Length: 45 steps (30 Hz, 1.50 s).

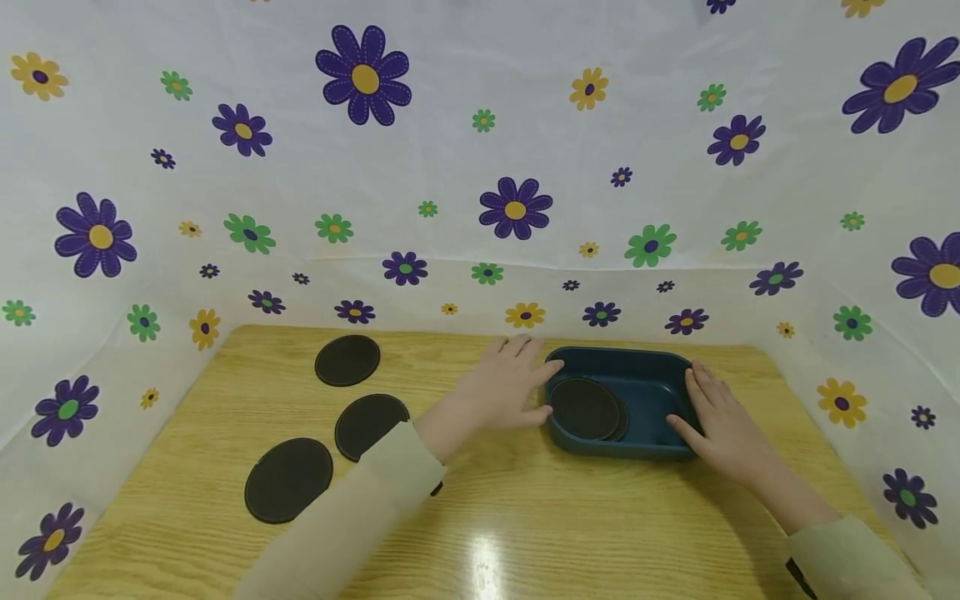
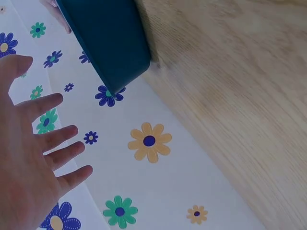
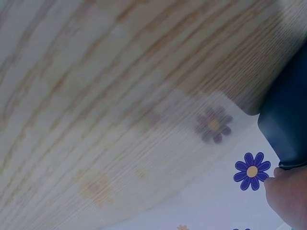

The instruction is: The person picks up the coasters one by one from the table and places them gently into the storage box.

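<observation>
Beige sleeves (image 1: 367,508) cover your forearms above the near part of the table (image 1: 562,533). On your left, the near disc (image 1: 288,481) lies flat; just beyond it, your left sleeve partly hides the middle disc (image 1: 367,423). Your right hand (image 1: 723,425) rests on the right end of the bin (image 1: 622,451), fingers nearly straight along the rim, thumb over the inside; how firmly it presses, you cannot tell. Your left hand (image 1: 495,387) is spread wide and holds nothing, thumb and forefinger at the bin's left end; contact there is unclear.

Inside that end, an upper disc (image 1: 583,408) overlaps a lower disc (image 1: 623,423). The bin looks stiff, light and smooth, so it may slide easily; its two short ends seem the best hold. The discs look thin, light and hard to break; pinch them by the edge.

Farther back, the far disc (image 1: 347,360) lies near the table's back edge, before the flowered cloth (image 1: 420,158).

Count one bin, three discs on the table and at least two in the bin.
</observation>
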{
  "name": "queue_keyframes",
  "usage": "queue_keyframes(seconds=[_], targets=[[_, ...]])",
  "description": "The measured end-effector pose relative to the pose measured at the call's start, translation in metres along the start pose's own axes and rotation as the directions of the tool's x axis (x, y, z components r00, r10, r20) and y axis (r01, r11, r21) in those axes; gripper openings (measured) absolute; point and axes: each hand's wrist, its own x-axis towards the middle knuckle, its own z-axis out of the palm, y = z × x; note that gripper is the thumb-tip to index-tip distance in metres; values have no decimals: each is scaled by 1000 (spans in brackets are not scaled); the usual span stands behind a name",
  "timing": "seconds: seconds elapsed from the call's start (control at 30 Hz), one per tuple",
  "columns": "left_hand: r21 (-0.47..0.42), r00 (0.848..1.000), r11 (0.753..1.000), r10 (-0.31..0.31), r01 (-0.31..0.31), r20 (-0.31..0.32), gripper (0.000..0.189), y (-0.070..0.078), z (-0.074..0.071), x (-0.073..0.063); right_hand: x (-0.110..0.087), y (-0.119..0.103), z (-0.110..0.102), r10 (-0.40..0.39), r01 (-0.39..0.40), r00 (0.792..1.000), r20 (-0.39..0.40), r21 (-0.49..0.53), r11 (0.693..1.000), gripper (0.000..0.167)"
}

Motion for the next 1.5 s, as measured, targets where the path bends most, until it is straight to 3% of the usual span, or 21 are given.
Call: queue_keyframes(seconds=[0.47,0.8,1.03,1.5], targets=[[-92,999,995,-32,32,-6,66,-31,16,-52,-1,-2,-1,2,-2,1000,1,10,1000,88],[-126,995,987,-103,102,-3,64,-48,35,-92,0,-1,-2,1,-1,1000,9,8,1000,88],[-79,994,991,-105,104,-8,63,-57,55,-118,0,-2,-2,8,-8,1000,13,3,1000,88],[-91,993,989,-120,119,-7,65,-72,77,-153,0,-4,-3,15,-15,1000,21,2,1000,88]])
